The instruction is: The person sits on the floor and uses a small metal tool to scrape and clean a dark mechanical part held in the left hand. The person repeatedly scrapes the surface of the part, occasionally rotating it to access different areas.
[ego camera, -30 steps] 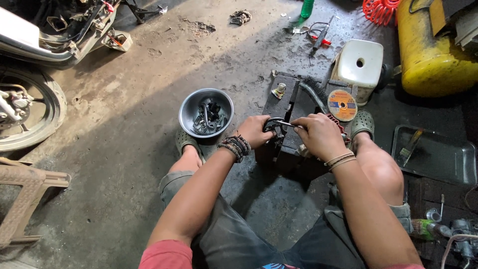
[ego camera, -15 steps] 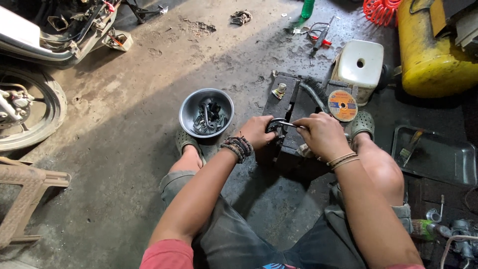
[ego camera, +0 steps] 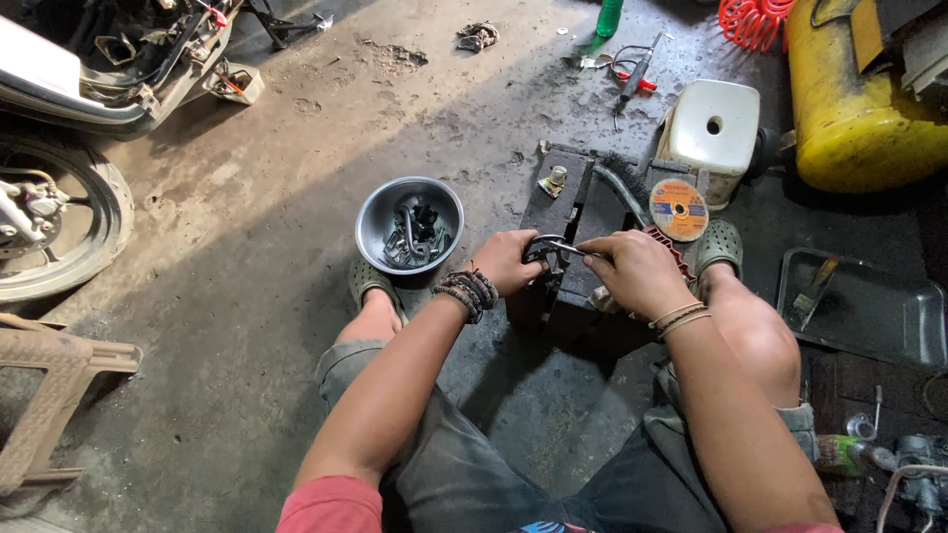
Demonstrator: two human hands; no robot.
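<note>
I squat on a concrete floor with both hands over a dark metal block (ego camera: pixel 578 212). My left hand (ego camera: pixel 506 263), with beaded bracelets on the wrist, grips a small dark ring-shaped metal part (ego camera: pixel 541 250). My right hand (ego camera: pixel 632 271) is closed on a thin metal tool (ego camera: pixel 571 251) whose tip meets that part. The part is mostly hidden by my fingers. A grey metal bowl (ego camera: pixel 367 222) holding several bolts and tools stands just left of my left hand.
An orange cutting disc (ego camera: pixel 677 209) lies by my right foot. A white plastic canister (ego camera: pixel 713 130) and a yellow tank (ego camera: pixel 854 109) stand at the back right. A dark tray (ego camera: pixel 889 316) with a brush is at the right, a motorcycle wheel (ego camera: pixel 54 232) at the left.
Both hands have stayed over the block, shifting only slightly; the fingers have tightened a little around the small part and the tool.
</note>
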